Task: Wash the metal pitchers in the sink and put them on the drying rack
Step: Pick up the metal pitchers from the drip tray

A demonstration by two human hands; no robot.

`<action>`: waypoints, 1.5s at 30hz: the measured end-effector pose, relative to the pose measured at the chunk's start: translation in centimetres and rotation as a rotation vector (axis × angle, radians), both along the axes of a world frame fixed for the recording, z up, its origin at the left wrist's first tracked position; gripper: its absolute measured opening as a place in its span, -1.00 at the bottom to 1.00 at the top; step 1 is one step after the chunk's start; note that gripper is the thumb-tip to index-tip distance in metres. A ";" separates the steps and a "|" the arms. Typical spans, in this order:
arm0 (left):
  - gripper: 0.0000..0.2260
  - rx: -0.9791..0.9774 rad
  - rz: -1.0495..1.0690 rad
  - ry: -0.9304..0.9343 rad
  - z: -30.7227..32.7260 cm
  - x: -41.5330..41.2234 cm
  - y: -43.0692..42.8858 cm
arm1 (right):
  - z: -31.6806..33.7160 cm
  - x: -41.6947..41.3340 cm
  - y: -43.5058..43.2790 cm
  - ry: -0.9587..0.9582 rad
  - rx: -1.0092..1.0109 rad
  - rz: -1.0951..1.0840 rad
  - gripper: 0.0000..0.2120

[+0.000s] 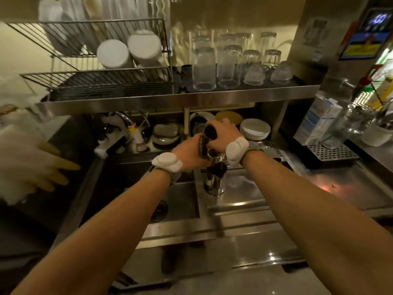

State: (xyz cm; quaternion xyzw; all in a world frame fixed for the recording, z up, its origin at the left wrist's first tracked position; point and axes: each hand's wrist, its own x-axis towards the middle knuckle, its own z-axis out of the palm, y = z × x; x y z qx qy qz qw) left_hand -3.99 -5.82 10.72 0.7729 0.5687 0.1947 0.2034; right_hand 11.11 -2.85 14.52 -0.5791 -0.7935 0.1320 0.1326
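Observation:
Both my hands hold a small metal pitcher [207, 139] above the divider between the sink [180, 201] and the draining board. My left hand [189, 155] grips its lower side. My right hand [225, 136] curls round its upper side near the dark open mouth. A second metal pitcher [214, 179] stands upright just below them, at the sink's right edge. The wire drying rack [95, 81] sits on the shelf at upper left, with white plates and bowls on its upper tier.
Upturned glasses [229, 67] line the steel shelf. Under the shelf sit a faucet [127, 120], stacked plates [255, 129] and dishes. A milk carton [316, 122] and drip grate [331, 152] stand at right. Yellow rubber gloves [55, 167] lie at left.

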 end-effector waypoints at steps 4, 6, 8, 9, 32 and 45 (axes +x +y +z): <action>-0.04 -0.058 0.093 -0.139 0.3 -3.9 -1.7 | 0.7 -5.1 -0.6 0.052 -0.005 0.089 -0.44; -0.01 -0.058 0.143 -0.184 -0.2 -6.6 -2.4 | 0.5 -8.0 -1.0 0.088 -0.028 0.113 -0.43; -0.03 -0.026 0.176 -0.191 -0.5 -8.0 -2.9 | 0.2 -9.8 -1.3 0.110 -0.042 0.125 -0.42; -0.05 -0.008 0.210 -0.190 -0.9 -9.3 -3.0 | -0.1 -11.3 -1.4 0.120 -0.063 0.138 -0.42; -0.25 -0.302 -0.025 -0.155 -6.4 -22.7 -0.4 | -4.6 -19.7 0.1 -0.068 -0.382 0.232 -0.71; -0.55 -0.244 0.353 0.172 -7.5 -24.5 4.8 | -12.3 -19.5 6.2 0.021 -0.552 0.085 -0.66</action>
